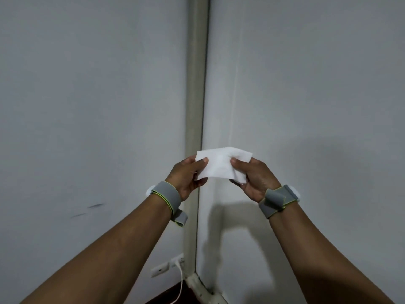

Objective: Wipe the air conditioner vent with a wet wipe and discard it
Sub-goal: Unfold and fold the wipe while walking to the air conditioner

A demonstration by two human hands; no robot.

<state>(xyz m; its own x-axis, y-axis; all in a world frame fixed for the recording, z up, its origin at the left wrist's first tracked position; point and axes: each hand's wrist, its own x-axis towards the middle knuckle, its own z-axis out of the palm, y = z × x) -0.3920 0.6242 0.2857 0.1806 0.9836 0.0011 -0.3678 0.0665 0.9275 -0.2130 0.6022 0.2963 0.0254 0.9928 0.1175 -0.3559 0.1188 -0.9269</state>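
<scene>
Both hands are raised in front of a room corner, holding a white wet wipe point(222, 164) stretched between them. The left hand point(187, 175) pinches the wipe's left edge, thumb on the near face and fingers curled behind it. The right hand point(254, 178) grips the right edge the same way, thumb in front, with the lower corner of the wipe tucked against its fingers. The wipe looks folded over, though its layers are hard to count from here. Each wrist wears a grey strap with a yellow-green edge: the left wristband point(167, 197) and the right wristband point(277, 199). Behind the hands a pale vertical conduit point(196, 84) runs down the corner. Far below the left hand, a wall socket point(167, 267) holds a plug with a white cable point(180, 286).
</scene>
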